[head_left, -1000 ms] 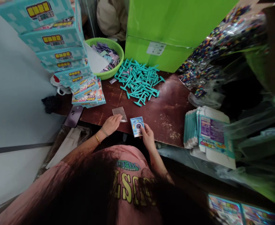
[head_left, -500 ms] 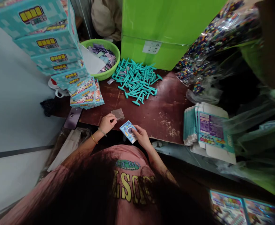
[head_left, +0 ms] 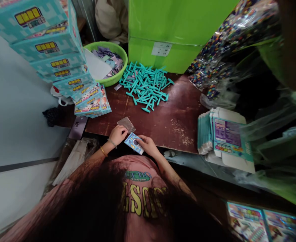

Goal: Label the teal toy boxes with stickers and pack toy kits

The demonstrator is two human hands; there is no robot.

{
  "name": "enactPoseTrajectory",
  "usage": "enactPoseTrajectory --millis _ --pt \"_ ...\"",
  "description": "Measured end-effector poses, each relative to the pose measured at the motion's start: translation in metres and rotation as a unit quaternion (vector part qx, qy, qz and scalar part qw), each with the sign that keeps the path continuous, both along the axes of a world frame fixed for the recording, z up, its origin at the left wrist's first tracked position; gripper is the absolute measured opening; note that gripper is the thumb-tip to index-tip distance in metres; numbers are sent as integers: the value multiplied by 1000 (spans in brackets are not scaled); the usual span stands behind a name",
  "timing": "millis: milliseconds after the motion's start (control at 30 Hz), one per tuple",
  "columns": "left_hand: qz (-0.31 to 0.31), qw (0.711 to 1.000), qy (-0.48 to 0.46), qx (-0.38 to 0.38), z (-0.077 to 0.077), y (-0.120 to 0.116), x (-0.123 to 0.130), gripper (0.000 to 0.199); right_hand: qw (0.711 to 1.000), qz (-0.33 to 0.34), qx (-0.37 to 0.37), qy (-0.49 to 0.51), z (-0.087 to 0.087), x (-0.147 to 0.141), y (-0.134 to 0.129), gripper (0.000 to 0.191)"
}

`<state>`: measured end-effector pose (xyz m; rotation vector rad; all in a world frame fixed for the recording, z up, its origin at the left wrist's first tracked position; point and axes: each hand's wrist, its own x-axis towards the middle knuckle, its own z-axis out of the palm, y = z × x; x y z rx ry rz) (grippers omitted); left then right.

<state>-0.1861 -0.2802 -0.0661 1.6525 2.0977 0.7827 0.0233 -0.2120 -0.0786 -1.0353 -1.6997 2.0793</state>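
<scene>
Near the table's front edge my left hand (head_left: pixel 118 135) has its fingers closed at the near side of a small clear plastic bag (head_left: pixel 126 124). The bag lies flat or nearly flat over the dark red table (head_left: pixel 160 129). My right hand (head_left: pixel 148 145) pinches a small blue printed card or booklet (head_left: pixel 133 144), thumb on top. The blue piece is tilted, and its left corner comes close to my left fingers; whether they touch I cannot tell. Beyond my hands lies a heap of turquoise plastic hammers (head_left: pixel 148 85).
Stacked turquoise boxes (head_left: pixel 49 47) rise at the left, beside a green basket (head_left: pixel 124 64) of small packets. A large green carton (head_left: pixel 170 33) stands behind the hammers. Flattened boxes (head_left: pixel 227 134) are piled at right, below bags of coloured beads (head_left: pixel 218 57). A phone (head_left: pixel 78 127) lies left.
My right hand has brought the blue card left, closer to my left hand, and turned it flatter. My left hand has shifted slightly right, and the clear bag has turned a little.
</scene>
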Motion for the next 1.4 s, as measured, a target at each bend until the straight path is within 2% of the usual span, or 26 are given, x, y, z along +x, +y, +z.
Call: enactPoseTrajectory --millis 267,433,667,767,933,1033,1100,1233,1400 --pt "-34 998 54 -14 2 -3 7 14 998 2 46 -32 -9 6 0 35" --pt "-30 997 72 -7 -2 -12 15 15 998 4 28 -61 -8 2 3 34" --pt "-61 996 67 25 -7 -27 24 16 990 -75 92 -72 -16 -4 8 33" --pt "-64 996 59 22 -7 -30 23 16 992 -91 67 -60 -17 -4 5 37" --pt "-68 997 26 24 -1 -30 18 16 995 -94 -31 -34 -14 -4 7 39" --pt "-70 997 30 17 1 -30 19 16 993 -107 -49 -23 -13 -7 8 38" --pt "-65 996 53 11 1 -30 21 17 992 -119 -25 -27 -13 -9 7 39" --pt "-65 994 85 3 -1 -30 32 16 984 -137 98 -56 -9 -12 -1 40" --pt "-75 993 88 -7 6 -23 39 13 961 -132 229 -86 6 -14 -8 37"
